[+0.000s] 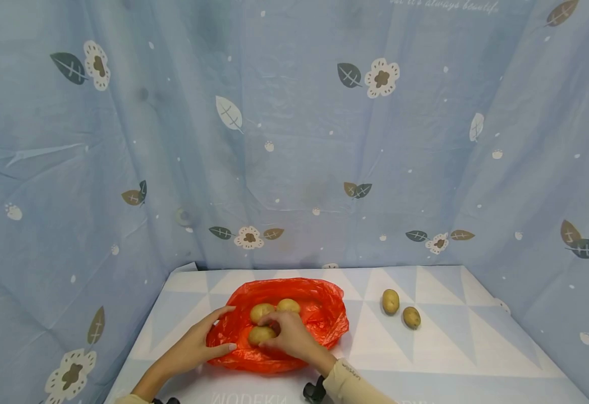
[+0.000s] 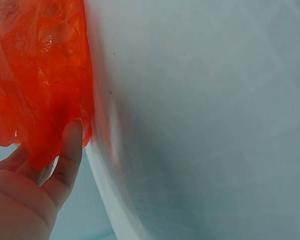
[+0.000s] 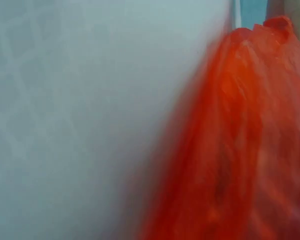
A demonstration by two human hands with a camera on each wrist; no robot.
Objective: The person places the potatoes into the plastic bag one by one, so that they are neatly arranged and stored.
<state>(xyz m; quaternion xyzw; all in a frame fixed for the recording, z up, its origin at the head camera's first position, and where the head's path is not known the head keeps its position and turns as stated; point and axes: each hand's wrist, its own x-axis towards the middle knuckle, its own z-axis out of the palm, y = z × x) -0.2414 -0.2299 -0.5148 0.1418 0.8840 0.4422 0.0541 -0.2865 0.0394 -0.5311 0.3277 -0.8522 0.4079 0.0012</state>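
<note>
A crumpled red plastic bag (image 1: 325, 306) sits wide-mouthed on the table with potatoes inside. My right hand (image 1: 291, 336) reaches in from the front right and pinches a potato (image 1: 261, 335) between thumb and fingers. Just behind it lie a second potato (image 1: 261, 312) and a third potato (image 1: 288, 306), partly covered by that hand. At the bag's left rim rests my left hand (image 1: 198, 339), thumb and fingers spread wide apart against the plastic. The left wrist view shows the left hand (image 2: 27, 195) touching the bag's outer side. Blurred red plastic fills the right of the right wrist view.
To the right of the bag, a potato (image 1: 390, 302) and another potato (image 1: 412, 317) lie on the patterned tabletop (image 1: 446, 353). A blue floral curtain (image 1: 294, 140) hangs around the back and sides. Dark wrist gear (image 1: 314, 391) shows near the right sleeve.
</note>
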